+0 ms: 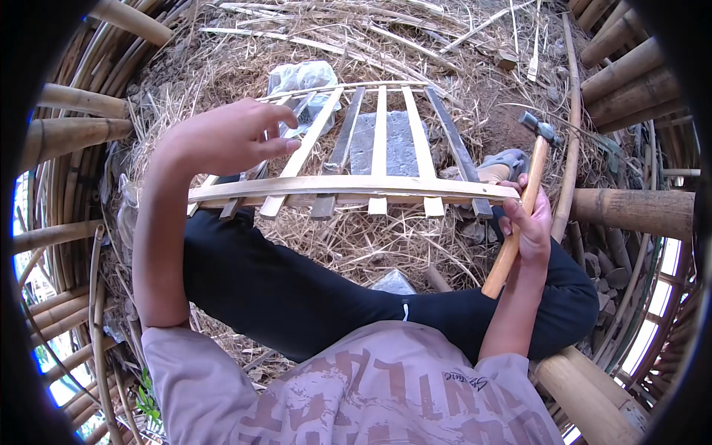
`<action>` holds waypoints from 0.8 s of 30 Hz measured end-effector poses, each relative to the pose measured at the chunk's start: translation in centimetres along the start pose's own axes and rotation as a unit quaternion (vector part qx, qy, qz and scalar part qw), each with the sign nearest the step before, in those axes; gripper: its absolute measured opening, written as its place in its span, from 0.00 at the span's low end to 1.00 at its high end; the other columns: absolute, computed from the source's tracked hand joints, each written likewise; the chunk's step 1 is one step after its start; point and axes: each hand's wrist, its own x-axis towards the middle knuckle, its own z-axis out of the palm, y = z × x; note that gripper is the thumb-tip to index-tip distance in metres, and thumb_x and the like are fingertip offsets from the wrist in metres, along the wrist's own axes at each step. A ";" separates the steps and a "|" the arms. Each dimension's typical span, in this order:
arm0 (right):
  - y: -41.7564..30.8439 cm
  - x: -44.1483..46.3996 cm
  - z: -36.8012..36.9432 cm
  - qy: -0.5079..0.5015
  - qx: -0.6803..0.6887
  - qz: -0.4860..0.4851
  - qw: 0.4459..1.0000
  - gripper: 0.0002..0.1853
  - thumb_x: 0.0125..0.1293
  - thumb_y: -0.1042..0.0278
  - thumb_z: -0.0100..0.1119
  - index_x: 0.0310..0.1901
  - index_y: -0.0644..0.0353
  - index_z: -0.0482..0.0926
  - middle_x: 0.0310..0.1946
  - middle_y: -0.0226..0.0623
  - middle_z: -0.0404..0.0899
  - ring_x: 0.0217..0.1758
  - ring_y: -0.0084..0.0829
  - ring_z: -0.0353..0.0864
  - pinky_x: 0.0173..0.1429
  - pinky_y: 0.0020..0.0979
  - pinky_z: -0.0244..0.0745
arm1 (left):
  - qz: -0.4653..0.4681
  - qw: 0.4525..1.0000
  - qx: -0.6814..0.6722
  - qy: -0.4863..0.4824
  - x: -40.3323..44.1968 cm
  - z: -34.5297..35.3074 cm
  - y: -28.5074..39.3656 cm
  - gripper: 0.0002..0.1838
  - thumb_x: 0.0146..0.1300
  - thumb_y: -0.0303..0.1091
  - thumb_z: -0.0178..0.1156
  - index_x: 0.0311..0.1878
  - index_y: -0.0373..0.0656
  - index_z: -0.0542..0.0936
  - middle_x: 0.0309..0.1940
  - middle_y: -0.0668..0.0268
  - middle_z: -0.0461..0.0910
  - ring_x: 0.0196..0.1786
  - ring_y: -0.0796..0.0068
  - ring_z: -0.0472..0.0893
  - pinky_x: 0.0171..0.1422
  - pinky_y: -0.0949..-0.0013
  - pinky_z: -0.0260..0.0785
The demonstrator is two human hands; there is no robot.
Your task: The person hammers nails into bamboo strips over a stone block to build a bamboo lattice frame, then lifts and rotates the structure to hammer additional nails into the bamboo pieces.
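A frame of light and dark bamboo slats [356, 185] lies across in front of my legs, its slats running between a near crosspiece and a thin far strip. Over its left part hovers my left hand [237, 132], bent at the wrist, thumb and fingers apart, holding nothing. My right hand [535, 231] grips the wooden handle of a hammer [537, 167], metal head pointing up and away. The fingers of that hand are also at the right end of the near crosspiece; whether they pinch it I cannot tell.
A grey concrete block [393, 148] sits beneath the slats, with a clear plastic bag [300, 78] behind. Bamboo strips [341, 48] and straw litter the ground. Thick bamboo poles [630, 211] stick out on both sides. A shoe [508, 162] shows beside the frame's right end.
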 end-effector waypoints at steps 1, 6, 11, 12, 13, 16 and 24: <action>0.0 0.0 0.0 -0.002 0.001 0.001 1.000 0.29 0.64 0.70 0.75 0.59 0.56 0.65 0.51 0.38 0.81 0.46 0.18 0.84 0.28 0.14 0.74 | -0.009 1.000 0.010 -0.020 0.1 0.0 0.3 0.23 0.78 0.49 0.57 0.62 0.40 0.79 0.45 0.55 0.86 0.50 0.61 0.84 0.57 0.58 0.76; -0.1 0.1 0.1 0.009 -0.008 0.008 1.000 0.29 0.64 0.70 0.75 0.59 0.55 0.65 0.51 0.38 0.81 0.46 0.20 0.84 0.29 0.15 0.76 | 0.011 0.998 0.007 -0.061 0.2 -0.2 1.6 0.20 0.78 0.49 0.56 0.55 0.40 0.81 0.43 0.55 0.85 0.50 0.59 0.83 0.57 0.58 0.76; -0.5 0.0 1.2 0.043 -0.012 0.003 0.999 0.32 0.59 0.68 0.79 0.56 0.59 0.65 0.46 0.42 0.85 0.31 0.16 0.82 0.30 0.16 0.77 | 0.111 0.994 -0.007 -0.001 0.6 1.3 1.2 0.21 0.78 0.49 0.56 0.46 0.36 0.80 0.38 0.52 0.82 0.43 0.53 0.82 0.50 0.54 0.73; -0.5 0.1 1.2 0.042 -0.012 0.001 0.999 0.32 0.59 0.68 0.79 0.56 0.59 0.65 0.46 0.42 0.85 0.31 0.16 0.82 0.30 0.16 0.77 | 0.119 0.993 -0.014 -0.009 0.8 1.3 1.3 0.20 0.78 0.47 0.56 0.47 0.36 0.80 0.39 0.53 0.82 0.44 0.53 0.82 0.51 0.54 0.73; -0.4 0.1 1.1 0.042 -0.012 -0.001 0.999 0.32 0.58 0.68 0.80 0.56 0.59 0.65 0.46 0.42 0.85 0.31 0.16 0.81 0.30 0.16 0.77 | 0.128 0.991 -0.020 -0.016 1.0 1.4 1.5 0.18 0.79 0.46 0.55 0.47 0.37 0.79 0.40 0.53 0.81 0.45 0.54 0.81 0.53 0.55 0.73; -0.3 0.1 0.9 0.045 -0.017 0.000 0.999 0.33 0.58 0.67 0.80 0.57 0.60 0.65 0.46 0.43 0.85 0.30 0.15 0.81 0.29 0.16 0.77 | 0.169 0.985 -0.036 -0.012 1.7 2.1 2.0 0.17 0.79 0.45 0.54 0.48 0.37 0.78 0.43 0.54 0.81 0.47 0.55 0.81 0.54 0.55 0.73; -0.1 0.1 0.8 0.050 -0.012 0.004 0.999 0.34 0.58 0.66 0.80 0.57 0.60 0.65 0.47 0.42 0.85 0.33 0.16 0.82 0.30 0.16 0.78 | 0.120 0.992 -0.033 -0.033 1.0 2.4 4.3 0.30 0.75 0.58 0.55 0.63 0.39 0.70 0.56 0.50 0.75 0.56 0.52 0.81 0.64 0.53 0.73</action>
